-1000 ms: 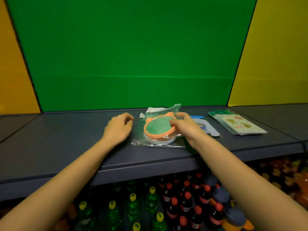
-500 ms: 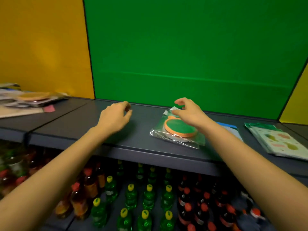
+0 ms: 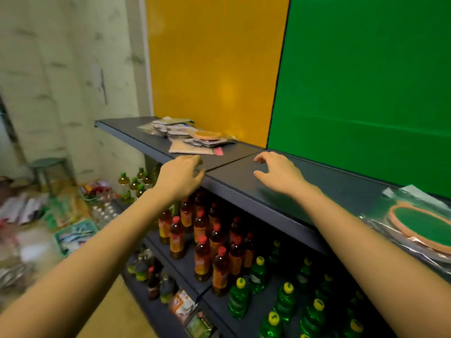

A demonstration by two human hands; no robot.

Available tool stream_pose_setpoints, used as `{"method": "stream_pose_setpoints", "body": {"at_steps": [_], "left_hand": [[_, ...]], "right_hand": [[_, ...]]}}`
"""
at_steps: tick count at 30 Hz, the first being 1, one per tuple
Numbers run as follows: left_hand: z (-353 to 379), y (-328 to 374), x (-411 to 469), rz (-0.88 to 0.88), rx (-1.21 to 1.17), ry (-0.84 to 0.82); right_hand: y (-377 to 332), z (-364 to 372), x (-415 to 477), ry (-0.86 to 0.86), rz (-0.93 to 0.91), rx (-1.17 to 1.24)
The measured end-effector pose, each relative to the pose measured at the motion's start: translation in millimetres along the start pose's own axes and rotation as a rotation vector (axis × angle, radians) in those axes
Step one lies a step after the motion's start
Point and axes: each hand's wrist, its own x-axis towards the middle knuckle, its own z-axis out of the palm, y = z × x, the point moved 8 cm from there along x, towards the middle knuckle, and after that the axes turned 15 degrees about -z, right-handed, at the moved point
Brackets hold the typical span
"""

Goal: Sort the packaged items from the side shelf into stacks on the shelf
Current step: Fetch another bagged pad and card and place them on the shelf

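A loose pile of packaged items [image 3: 189, 135] lies on the side shelf [image 3: 127, 129] in front of the yellow panel, with an orange round item on top. My left hand [image 3: 180, 175] hovers over that shelf's front edge, just short of the pile, fingers curled and holding nothing. My right hand [image 3: 278, 173] hangs over the main shelf [image 3: 244, 176] by the green panel, fingers spread and holding nothing. At the right edge lies a clear bag with an orange-rimmed green disc [image 3: 424, 225], apart from both hands.
Below the shelf stand rows of brown bottles with red caps [image 3: 202, 240] and green bottles with yellow caps [image 3: 288, 303]. A stool [image 3: 50, 164] and scattered packages on the floor [image 3: 36, 215] are at the left, by a pale wall.
The view has swung left, bringing the side shelf's pile into sight. My right hand has let go of the bagged disc and both hands have moved left toward the pile.
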Motion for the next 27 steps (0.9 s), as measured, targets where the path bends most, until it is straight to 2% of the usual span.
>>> {"method": "stream_pose_setpoints", "body": {"at_steps": [6,14,20,27], "left_hand": [[-7,-87,43,-0.023,0.067,0.031],[10,-172,99,0.050,0.071,0.012],[28,-206,145,0.107,0.025,-0.027],[66,-221,199,0.153,-0.053,-0.025]], "right_hand": [[-40,47,85,-0.027,-0.017,0.009],[-72,98,186,-0.014,0.116,0.034],[-66,120,224,-0.029,0.298,-0.002],[-13,119,251,0.128,0.611,0.099]]}}
